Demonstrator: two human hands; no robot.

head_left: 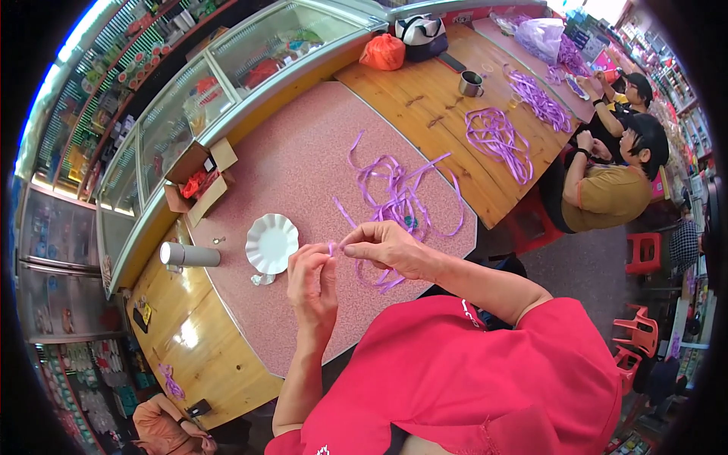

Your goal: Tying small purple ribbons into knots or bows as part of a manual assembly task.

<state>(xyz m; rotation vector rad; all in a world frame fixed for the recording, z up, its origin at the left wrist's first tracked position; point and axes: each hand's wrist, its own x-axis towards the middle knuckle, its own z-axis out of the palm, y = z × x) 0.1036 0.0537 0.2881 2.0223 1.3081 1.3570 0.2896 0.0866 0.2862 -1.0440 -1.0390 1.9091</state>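
Note:
Over the pink speckled table [265, 159], both my hands meet with the fingertips almost touching. My left hand [311, 287] pinches a short bit of purple ribbon [331, 248] that sticks up between its fingers. Coming in from the right, my right hand [388, 249] has thumb and forefinger closed on the same ribbon. A loose tangle of purple ribbon [390, 186] spreads on the table just beyond my right hand, and some strands pass under it. Left of my left hand lies a white dish with a scalloped rim [262, 239], a crumpled white scrap [262, 280] beside it.
A grey bottle [193, 255] and an open cardboard box [199, 178] stand along the left side, near a glass-topped freezer [205, 91]. More ribbon [497, 140] and a metal mug [471, 83] rest on the wooden table. People sit at right [607, 182] and lower left [161, 428].

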